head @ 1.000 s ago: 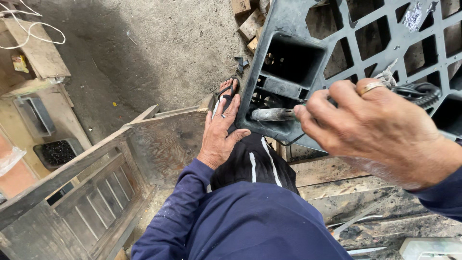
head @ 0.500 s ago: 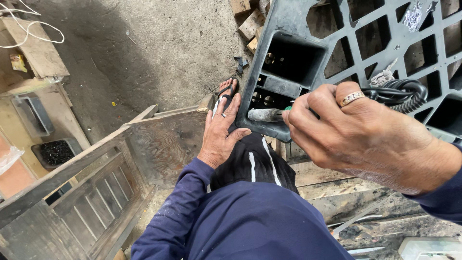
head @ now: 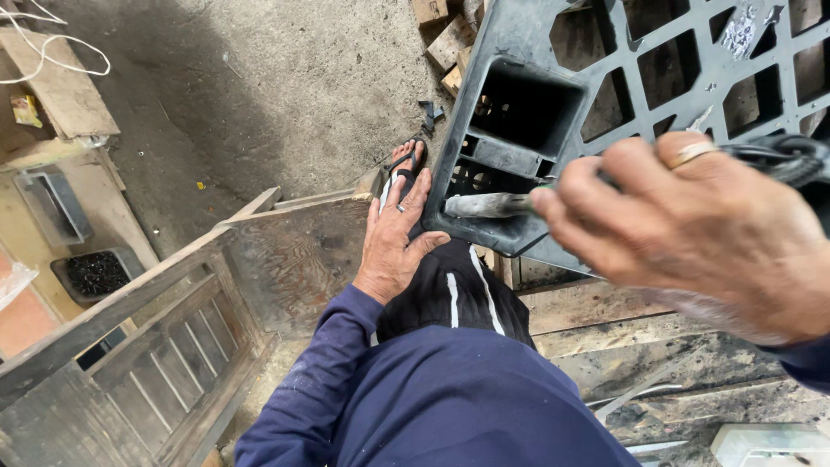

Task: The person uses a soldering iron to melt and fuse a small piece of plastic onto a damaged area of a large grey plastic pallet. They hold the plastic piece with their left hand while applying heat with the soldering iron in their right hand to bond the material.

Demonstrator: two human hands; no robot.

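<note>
Pallet [head: 562, 35] work, seen from above: my right hand [head: 692, 233] had moved in closer to the camera over the past second, fingers closed round a dull metal tool [head: 488, 205] whose tip lay at the pallet's lower corner, beside a square pocket. A ring sat on one finger, and a dark coiled cord [head: 778, 156] ran off behind the hand. My left hand [head: 399, 233] stayed where it was, flat and open, fingers spread against the pallet's edge above my knee, gripping nothing. That steady brace and the shifted right hand suggested the work on this corner was still under way. The grey plastic pallet leaned tilted over wooden planks [head: 622, 329]. On the dirt floor [head: 259, 86] to the left lay a small yellow wrapper [head: 24, 110] on a board, and a black tray [head: 95, 272] of dark bits; no labels were readable.
</note>
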